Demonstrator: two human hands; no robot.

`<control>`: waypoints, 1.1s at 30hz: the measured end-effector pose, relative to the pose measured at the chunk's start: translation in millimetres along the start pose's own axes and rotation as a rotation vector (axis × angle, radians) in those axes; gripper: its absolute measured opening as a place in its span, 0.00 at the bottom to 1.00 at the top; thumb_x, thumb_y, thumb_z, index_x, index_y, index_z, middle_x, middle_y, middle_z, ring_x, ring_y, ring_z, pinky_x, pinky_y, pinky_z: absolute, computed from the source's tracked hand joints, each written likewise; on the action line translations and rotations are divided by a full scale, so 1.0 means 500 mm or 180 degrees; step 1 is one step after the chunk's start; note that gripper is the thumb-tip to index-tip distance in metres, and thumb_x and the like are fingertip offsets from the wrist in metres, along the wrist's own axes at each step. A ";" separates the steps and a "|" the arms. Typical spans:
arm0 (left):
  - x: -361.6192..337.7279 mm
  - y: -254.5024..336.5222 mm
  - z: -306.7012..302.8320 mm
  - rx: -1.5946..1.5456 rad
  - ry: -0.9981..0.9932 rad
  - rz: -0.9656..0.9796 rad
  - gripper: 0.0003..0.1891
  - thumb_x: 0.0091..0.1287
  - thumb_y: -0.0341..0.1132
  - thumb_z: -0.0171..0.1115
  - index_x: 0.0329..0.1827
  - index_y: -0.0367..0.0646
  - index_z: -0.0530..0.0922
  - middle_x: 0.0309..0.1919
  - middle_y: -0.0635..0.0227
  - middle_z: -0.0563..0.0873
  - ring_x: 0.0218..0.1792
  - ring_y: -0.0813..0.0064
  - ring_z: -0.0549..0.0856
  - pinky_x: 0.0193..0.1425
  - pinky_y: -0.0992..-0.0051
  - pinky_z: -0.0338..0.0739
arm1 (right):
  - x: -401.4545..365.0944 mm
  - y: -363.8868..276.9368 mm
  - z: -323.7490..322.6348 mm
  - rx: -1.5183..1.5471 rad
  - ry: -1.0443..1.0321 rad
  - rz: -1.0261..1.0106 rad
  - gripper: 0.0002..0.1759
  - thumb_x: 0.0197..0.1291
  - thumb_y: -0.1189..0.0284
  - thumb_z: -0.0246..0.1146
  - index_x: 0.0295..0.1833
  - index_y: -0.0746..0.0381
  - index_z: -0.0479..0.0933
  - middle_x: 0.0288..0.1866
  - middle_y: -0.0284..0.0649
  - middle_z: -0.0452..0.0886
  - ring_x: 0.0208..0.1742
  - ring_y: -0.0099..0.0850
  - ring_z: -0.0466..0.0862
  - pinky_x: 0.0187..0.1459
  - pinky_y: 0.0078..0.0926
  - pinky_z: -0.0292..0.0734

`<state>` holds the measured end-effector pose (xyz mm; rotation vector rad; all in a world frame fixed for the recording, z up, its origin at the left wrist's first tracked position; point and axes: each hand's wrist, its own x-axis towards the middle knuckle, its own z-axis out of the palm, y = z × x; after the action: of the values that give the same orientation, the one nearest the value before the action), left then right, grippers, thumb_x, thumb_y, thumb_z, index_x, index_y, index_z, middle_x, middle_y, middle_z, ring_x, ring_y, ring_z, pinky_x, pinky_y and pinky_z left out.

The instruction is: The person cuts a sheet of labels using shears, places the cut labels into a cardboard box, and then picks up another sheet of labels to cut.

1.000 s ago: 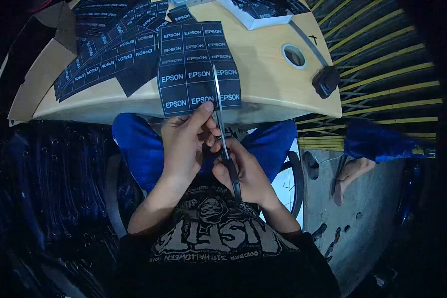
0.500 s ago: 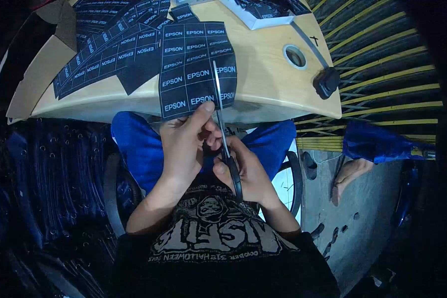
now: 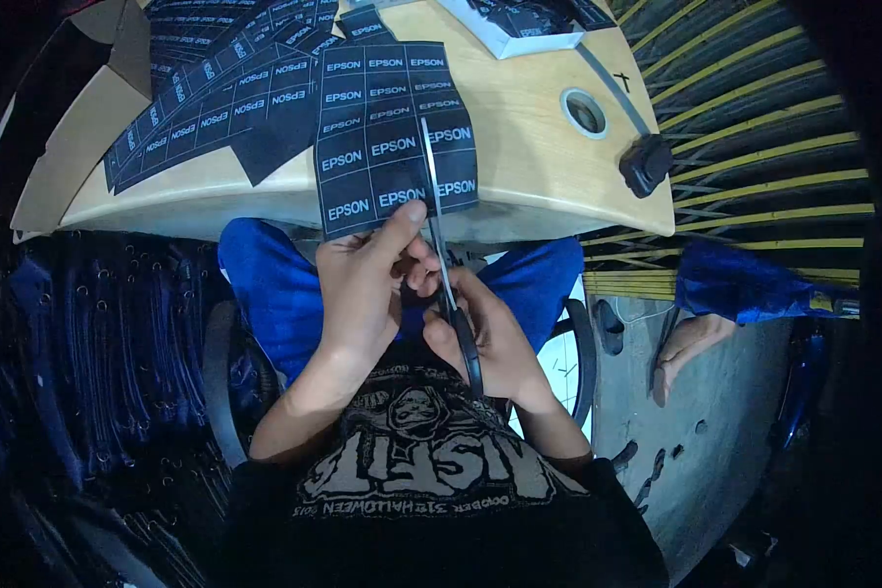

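Note:
My left hand (image 3: 367, 279) pinches the near edge of a black sheet printed with rows of EPSON labels (image 3: 367, 127), thumb on top. A grid of thin pale lines divides the labels. The sheet stretches out over the table's near edge. In my right hand (image 3: 490, 328) is a pair of scissors (image 3: 435, 211), its black handle in the fingers and its blades pointing away from me. One blade lies over the sheet, along the line left of the right-hand label column. Whether the lower blade is pressed against the upper one is hidden.
More EPSON sheets (image 3: 206, 127) lie overlapped at the table's left, by a cardboard box (image 3: 83, 127). A white box (image 3: 519, 44) with dark pieces stands at the back. A black object (image 3: 645, 165) sits near the right edge of the table (image 3: 529, 127). Another person's foot (image 3: 696, 343) shows at right.
The sheet's right-hand column has shifted slightly right, away from the blade, and the gap at the near edge looks wider. Both hands stay almost in place.

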<state>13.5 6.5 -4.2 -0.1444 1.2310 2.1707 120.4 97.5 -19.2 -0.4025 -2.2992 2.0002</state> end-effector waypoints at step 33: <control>-0.003 -0.008 -0.005 -0.0195 -0.0096 0.0075 0.07 0.61 0.30 0.63 0.27 0.38 0.77 0.16 0.71 0.77 0.15 0.80 0.76 0.17 0.84 0.64 | 0.002 -0.016 -0.002 -0.0044 -0.0014 0.0043 0.25 0.53 0.61 0.66 0.51 0.64 0.67 0.25 0.38 0.72 0.26 0.25 0.73 0.30 0.24 0.70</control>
<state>16.6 5.3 -7.8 -0.1229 1.1555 2.2240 118.3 97.5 -11.2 -0.4163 -2.3203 1.9945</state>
